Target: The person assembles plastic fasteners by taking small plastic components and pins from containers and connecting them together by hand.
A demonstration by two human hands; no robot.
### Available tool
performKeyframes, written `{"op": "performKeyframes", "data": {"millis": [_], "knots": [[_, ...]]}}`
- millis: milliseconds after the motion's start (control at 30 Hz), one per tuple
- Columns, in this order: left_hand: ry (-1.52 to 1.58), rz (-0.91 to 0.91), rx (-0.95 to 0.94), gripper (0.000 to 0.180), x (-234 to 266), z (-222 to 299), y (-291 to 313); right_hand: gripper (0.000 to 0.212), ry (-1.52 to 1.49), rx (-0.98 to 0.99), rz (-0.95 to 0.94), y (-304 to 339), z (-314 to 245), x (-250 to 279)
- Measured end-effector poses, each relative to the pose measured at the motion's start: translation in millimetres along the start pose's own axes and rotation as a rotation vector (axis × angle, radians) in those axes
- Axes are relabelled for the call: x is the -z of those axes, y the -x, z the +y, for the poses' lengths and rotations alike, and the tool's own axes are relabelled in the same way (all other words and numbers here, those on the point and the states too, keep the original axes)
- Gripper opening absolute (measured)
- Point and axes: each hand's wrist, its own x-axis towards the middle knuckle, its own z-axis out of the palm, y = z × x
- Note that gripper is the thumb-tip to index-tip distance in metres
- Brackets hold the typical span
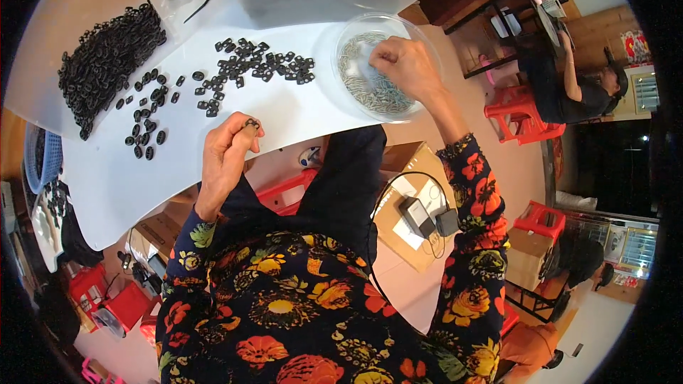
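My left hand (229, 153) is closed at the table's near edge, pinching a small black plastic part (252, 124) between thumb and forefinger. Over a round clear tub (336, 71) on the right, my right hand (407, 67) has its fingertips pressed together. Anything between those fingertips is too small to make out. Many thin silvery metal pieces (388, 99), like screws or pins, fill the tub's bottom. Beyond my left hand lie loose squarish black parts (260, 64) in a scattered group. Several oval black parts (149, 126) are spread to the left of them.
A heap of black parts (110, 64) covers the table's (192, 110) far left. A large clear bin (306, 0) holding more black parts stands at the back. Below the table's right side, a cardboard box (409, 242) carries a black adapter (417, 216) with cables. Another person (569, 92) sits far right.
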Motion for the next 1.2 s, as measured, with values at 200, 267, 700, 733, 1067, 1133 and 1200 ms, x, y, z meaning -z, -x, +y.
{"op": "performKeyframes", "data": {"millis": [200,267,700,733,1067,1133,1200], "knots": [[-0.018,-0.013,0.076,0.019,-0.6,7.4,1.2,0.011,-0.031,0.01,0.085,-0.7,10.3,-0.1],[-0.005,-0.012,0.115,0.019,-0.1,7.2,1.5,0.011,-0.03,0.041,0.05,-1.3,7.4,0.9],[0.018,-0.034,0.016,0.016,-0.6,0.2,0.3,0.011,0.074,-0.019,0.052,-6.0,6.8,-2.0],[0.026,-0.026,0.0,0.016,-1.2,-0.2,0.2,0.012,0.071,-0.007,0.085,-6.4,8.5,-1.5],[0.033,-0.035,0.017,0.015,0.4,0.5,0.7,0.007,0.086,0.333,-0.007,-9.4,2.6,-2.2],[0.043,-0.047,0.028,0.014,0.9,0.1,0.8,0.01,0.127,0.259,-0.007,-12.0,0.4,-3.6],[0.058,-0.032,0.019,0.013,0.4,-1.4,1.2,0.009,0.116,0.2,-0.041,-14.5,-3.8,-2.2]]}}
